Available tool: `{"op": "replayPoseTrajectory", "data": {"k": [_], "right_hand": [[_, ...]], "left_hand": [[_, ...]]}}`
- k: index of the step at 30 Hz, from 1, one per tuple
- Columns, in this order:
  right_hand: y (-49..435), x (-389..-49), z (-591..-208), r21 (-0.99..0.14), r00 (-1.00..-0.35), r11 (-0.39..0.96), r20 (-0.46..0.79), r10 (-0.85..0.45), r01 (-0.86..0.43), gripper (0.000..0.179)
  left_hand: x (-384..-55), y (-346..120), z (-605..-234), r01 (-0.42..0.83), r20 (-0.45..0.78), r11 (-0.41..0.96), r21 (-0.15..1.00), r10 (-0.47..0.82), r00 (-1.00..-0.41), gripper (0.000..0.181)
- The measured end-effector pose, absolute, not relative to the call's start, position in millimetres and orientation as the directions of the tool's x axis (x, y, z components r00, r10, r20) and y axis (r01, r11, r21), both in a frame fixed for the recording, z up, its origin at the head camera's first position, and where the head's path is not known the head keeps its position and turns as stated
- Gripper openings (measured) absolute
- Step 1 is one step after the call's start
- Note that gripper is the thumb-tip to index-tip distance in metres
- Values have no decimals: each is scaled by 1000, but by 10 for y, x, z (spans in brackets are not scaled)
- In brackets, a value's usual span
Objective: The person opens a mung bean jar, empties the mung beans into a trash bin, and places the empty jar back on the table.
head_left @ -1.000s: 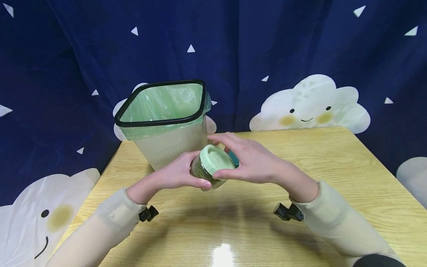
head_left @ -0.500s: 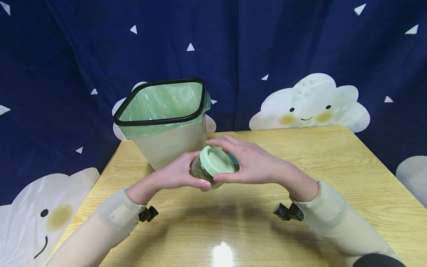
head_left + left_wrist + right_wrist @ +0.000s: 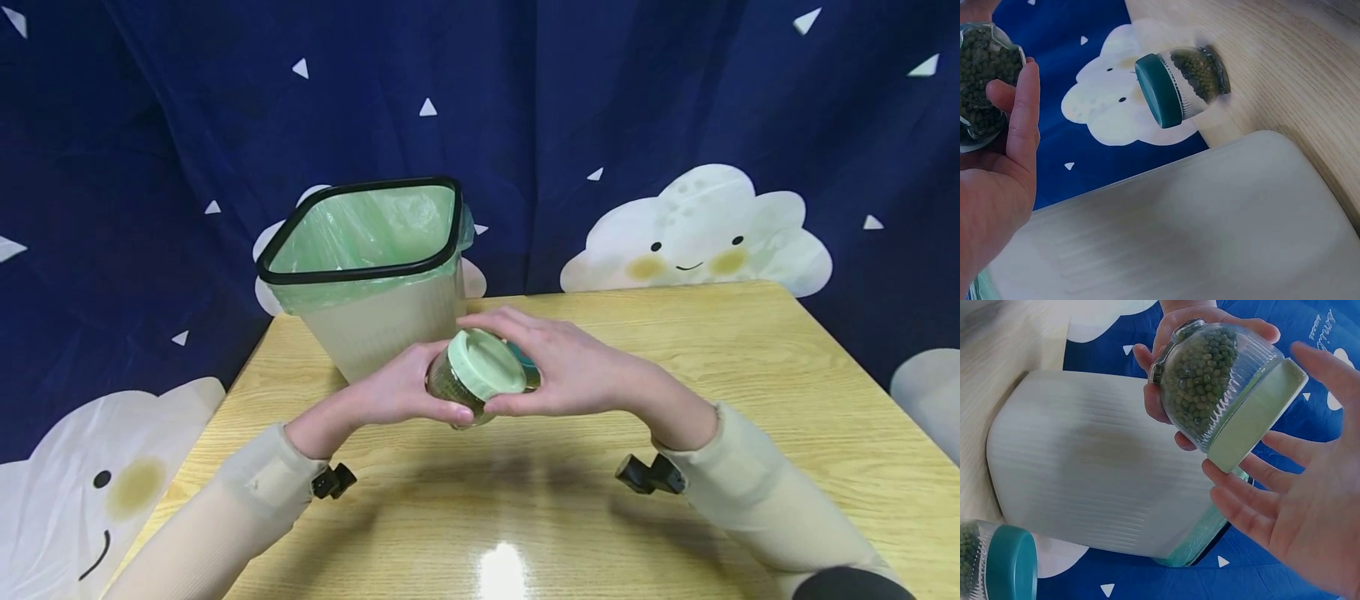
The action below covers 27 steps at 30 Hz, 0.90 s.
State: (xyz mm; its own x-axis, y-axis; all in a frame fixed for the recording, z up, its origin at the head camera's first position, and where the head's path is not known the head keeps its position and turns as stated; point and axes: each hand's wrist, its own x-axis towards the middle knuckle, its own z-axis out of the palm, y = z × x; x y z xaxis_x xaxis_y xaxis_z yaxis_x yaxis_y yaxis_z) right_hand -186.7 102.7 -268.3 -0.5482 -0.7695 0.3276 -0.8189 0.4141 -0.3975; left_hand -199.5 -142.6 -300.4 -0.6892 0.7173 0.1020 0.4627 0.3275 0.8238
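Note:
My left hand (image 3: 401, 387) grips a clear glass jar (image 3: 1200, 384) of small green beans, tilted with its lid toward the right. The light green lid (image 3: 486, 364) is on the jar. My right hand (image 3: 573, 367) holds the lid by its edge, thumb at the near side and fingers at the far side. In the right wrist view, fingertips (image 3: 1219, 472) meet the rim of the lid. The left wrist view shows only part of the held jar, at its left edge. Both hands are raised over the table.
A second jar of green beans with a teal lid (image 3: 1160, 90) stands on the wooden table (image 3: 675, 500), mostly hidden behind my right hand in the head view. Behind my left hand is a white bin (image 3: 382, 325) with a black rim and green liner. A blue curtain (image 3: 517, 100) hangs behind.
The fingers of my right hand have come down and slightly left, closing in on the lid. The left hand and the jar have stayed nearly still.

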Motion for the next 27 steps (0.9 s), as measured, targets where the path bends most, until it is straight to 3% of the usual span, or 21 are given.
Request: {"op": "replayPoseTrajectory", "data": {"k": [6, 14, 22, 27], "right_hand": [[1020, -1859, -2667, -425, -595, 445, 339, -729, -788, 73], [1002, -1865, -2664, -417, -604, 454, 375, -704, -788, 61], [989, -1862, -2673, -411, -656, 523, 324, -682, -747, 62], [996, -1872, -2682, -439, -654, 508, 304, -692, -741, 61]], "left_hand": [[-1995, -1432, -3018, 476, 113, 331, 815, 714, -691, 54], [-1987, -1426, -3014, 473, 115, 323, 820, 717, -687, 55], [-1980, -1425, -3008, 477, 111, 330, 815, 719, -686, 56], [-1986, -1430, -3026, 475, 106, 328, 816, 724, -682, 56]]}}
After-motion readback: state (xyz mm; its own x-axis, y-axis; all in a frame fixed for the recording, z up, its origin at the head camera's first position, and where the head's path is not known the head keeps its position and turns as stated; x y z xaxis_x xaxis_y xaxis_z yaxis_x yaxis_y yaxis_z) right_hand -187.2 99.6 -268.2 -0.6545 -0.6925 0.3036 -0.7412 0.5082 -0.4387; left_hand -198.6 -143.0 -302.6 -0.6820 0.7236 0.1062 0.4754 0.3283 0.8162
